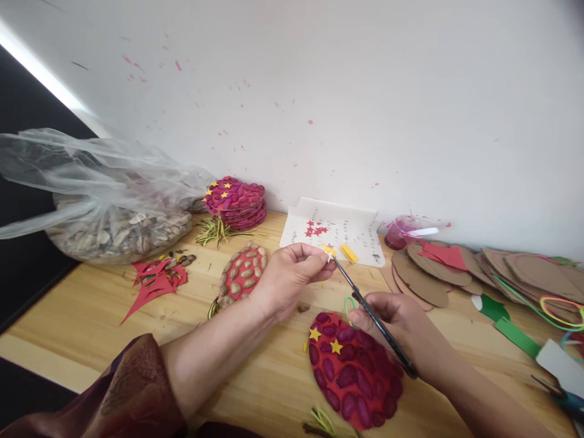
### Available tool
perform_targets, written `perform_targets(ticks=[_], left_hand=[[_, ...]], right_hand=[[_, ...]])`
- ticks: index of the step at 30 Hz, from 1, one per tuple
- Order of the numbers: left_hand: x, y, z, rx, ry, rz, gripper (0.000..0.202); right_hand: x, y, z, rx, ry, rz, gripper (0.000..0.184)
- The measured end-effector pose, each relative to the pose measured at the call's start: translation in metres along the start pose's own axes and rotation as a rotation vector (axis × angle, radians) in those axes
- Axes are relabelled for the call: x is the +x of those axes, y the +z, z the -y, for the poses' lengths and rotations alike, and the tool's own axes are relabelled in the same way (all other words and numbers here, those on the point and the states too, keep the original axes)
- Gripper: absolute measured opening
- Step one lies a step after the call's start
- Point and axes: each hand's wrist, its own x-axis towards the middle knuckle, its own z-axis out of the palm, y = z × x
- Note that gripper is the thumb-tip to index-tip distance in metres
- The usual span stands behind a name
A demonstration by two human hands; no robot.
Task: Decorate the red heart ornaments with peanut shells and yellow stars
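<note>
My left hand [292, 271] pinches a small yellow star piece [329, 250] above the wooden table. In my right hand [401, 331] is a pair of black scissors [374, 316], whose thin blade tips meet the star. Below both hands lies a red oval craft piece [353, 371] covered with dark red seeds and two yellow stars. A second red oval [241, 275] with pale seeds lies left of my left hand.
A plastic bag of shells [114, 225] sits at the left. A stack of finished red ovals [235, 201] stands by the wall. A paper sheet with red stars [333, 231], cardboard ovals [424, 277], red scraps [155, 280] and green strips [515, 334] lie around.
</note>
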Motion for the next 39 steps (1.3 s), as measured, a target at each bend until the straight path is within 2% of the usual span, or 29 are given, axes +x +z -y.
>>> perform_targets(ticks=[8, 20, 39], left_hand=[[0.0017, -0.0024, 0.0011, 0.013, -0.002, 0.006, 0.019], [0.0040, -0.0023, 0.0012, 0.048, 0.006, -0.022, 0.019], [0.0048, -0.0039, 0.0005, 0.072, 0.042, 0.010, 0.021]], right_hand=[[0.0011, -0.0015, -0.0056, -0.110, -0.017, -0.039, 0.039], [0.0043, -0.0003, -0.0025, -0.194, -0.053, -0.078, 0.043], [0.0050, 0.0018, -0.0021, -0.282, -0.106, -0.141, 0.049]])
